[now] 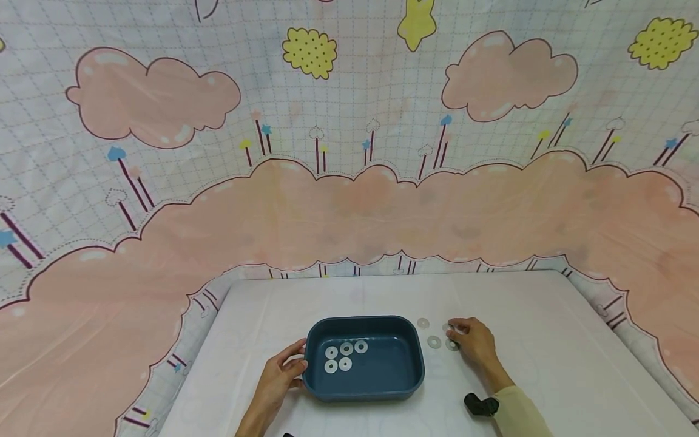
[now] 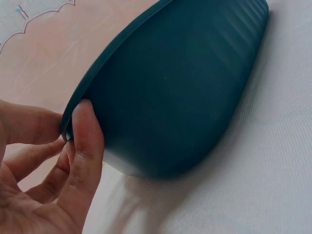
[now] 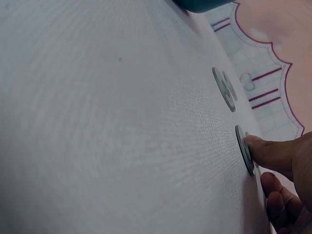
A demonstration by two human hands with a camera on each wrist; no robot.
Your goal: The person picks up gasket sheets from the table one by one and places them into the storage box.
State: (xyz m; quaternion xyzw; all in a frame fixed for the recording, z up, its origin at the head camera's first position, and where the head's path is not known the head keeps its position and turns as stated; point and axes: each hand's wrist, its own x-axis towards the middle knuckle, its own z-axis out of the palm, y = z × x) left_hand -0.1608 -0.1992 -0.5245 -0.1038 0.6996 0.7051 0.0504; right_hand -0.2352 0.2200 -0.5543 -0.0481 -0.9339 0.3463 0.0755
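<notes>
L hand [image 1: 277,371] pinches tray [image 1: 384,373] left rim | R hand [image 1: 476,343] bent, touching washer [image 3: 242,152], grip unclear | loose washers [image 1: 434,337] between tray and bench [image 1: 573,358] right edge | likely light, stiff; pinch outer edge

right hand [image 3: 292,168], thumb tip at a thin flat disc [image 3: 243,151] on white tabletop [image 3: 112,126]; more discs [image 3: 221,86] nearby; part of blue-green container [image 3: 204,4] farther off.
</notes>
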